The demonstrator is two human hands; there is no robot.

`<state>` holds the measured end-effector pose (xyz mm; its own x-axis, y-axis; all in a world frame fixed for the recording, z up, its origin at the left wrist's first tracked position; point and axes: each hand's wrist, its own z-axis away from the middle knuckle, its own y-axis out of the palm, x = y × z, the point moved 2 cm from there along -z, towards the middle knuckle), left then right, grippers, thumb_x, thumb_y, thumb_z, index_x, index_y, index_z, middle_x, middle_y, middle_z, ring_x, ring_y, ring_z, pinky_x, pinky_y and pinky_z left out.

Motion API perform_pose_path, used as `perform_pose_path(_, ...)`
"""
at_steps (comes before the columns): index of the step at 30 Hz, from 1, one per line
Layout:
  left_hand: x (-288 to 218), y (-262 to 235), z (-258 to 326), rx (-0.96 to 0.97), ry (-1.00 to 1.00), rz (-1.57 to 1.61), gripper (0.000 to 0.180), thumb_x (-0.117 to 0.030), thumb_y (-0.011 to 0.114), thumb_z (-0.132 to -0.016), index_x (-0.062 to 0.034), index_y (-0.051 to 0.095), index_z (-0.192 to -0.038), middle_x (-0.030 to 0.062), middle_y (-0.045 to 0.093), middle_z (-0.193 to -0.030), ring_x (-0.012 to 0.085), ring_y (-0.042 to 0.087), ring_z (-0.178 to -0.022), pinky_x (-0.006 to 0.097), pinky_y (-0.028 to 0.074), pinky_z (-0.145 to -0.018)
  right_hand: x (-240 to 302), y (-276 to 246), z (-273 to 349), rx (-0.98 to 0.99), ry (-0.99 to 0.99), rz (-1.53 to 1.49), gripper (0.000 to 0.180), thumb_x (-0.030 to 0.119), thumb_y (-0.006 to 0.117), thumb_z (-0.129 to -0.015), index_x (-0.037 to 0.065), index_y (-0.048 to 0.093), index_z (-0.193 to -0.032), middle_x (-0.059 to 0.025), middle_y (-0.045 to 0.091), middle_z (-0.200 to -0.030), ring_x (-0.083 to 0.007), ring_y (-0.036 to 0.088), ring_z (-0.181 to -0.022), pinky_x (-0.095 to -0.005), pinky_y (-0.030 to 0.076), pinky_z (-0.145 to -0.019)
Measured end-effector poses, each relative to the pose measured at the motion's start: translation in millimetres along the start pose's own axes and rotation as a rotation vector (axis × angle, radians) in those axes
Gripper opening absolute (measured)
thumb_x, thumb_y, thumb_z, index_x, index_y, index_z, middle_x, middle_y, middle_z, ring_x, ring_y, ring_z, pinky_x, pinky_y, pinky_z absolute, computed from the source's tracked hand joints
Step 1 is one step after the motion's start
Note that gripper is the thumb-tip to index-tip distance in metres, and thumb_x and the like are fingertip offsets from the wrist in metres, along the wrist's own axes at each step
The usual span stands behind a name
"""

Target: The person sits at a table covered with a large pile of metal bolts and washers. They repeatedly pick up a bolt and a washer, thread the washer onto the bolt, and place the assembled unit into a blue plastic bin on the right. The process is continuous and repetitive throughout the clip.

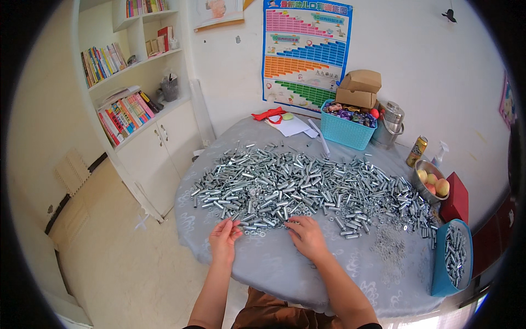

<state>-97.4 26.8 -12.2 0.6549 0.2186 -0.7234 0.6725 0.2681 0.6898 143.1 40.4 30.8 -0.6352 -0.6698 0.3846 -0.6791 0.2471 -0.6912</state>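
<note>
Grey-clothed table (263, 268) at my 12 o'clock, with a sprawling heap of metal tubes (279, 186) starting right at my fingertips, axes every which way (total jumble). My right hand (308, 237) is loosely curled, my left hand (223, 236) pinched narrow; can't tell if either's holding anything. At my right's 3 o'clock, one tube (353, 236) lies 3-to-9.

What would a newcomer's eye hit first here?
Probably the broad heap of shiny silver metal cylinders across the grey cloth-covered table, with the bare left hand and right hand at its near edge. Next, the blue-bordered poster of coloured stepped bars on the white wall behind. Then the blue bin of similar metal pieces at the table's right side.
</note>
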Motion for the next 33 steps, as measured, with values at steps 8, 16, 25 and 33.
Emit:
perform_pose_path(8, 1, 0, -2, 0.029, -0.013, -0.013, 0.016, -0.005, 0.058, -0.084, 0.0019, 0.059, -0.099, 0.0165, 0.064, -0.088, 0.0145, 0.060, -0.066, 0.028, 0.054, -0.059, 27, 19, -12, 0.198, -0.164, -0.026, 0.025, 0.006, 0.062, -0.071, 0.008, 0.063, -0.096, -0.0066, 0.059, -0.097, -0.0252, 0.054, -0.092, -0.0357, 0.044, -0.079)
perform_pose_path(16, 1, 3, -1, 0.042, -0.026, 0.005, 0.016, -0.004, 0.058, -0.083, 0.0023, 0.059, -0.097, 0.0167, 0.064, -0.087, 0.0151, 0.060, -0.067, 0.028, 0.054, -0.060, 44, 47, -27, 0.243, -0.128, 0.013, 0.015, 0.015, 0.064, -0.072, 0.007, 0.064, -0.084, -0.0068, 0.058, -0.083, -0.0248, 0.054, -0.083, -0.0364, 0.041, -0.076)
perform_pose_path(25, 1, 7, 1, 0.084, -0.037, -0.056, 0.016, -0.002, 0.057, -0.083, 0.0037, 0.059, -0.097, 0.0167, 0.063, -0.086, 0.0163, 0.061, -0.068, 0.029, 0.054, -0.060, 42, 56, -21, 0.098, -0.109, 0.041, 0.009, 0.013, 0.064, -0.070, 0.007, 0.065, -0.076, -0.0060, 0.059, -0.072, -0.0268, 0.056, -0.072, -0.0384, 0.042, -0.069)
perform_pose_path(33, 2, 17, 9, 0.185, -0.090, -0.183, 0.014, -0.001, 0.058, -0.082, 0.0041, 0.060, -0.095, 0.0163, 0.064, -0.086, 0.0169, 0.062, -0.068, 0.029, 0.054, -0.061, 19, 52, -5, -0.143, 0.679, -0.896, 0.011, 0.009, 0.062, -0.083, -0.001, 0.063, -0.087, -0.0061, 0.065, -0.085, -0.0110, 0.060, -0.074, -0.0225, 0.047, -0.067)
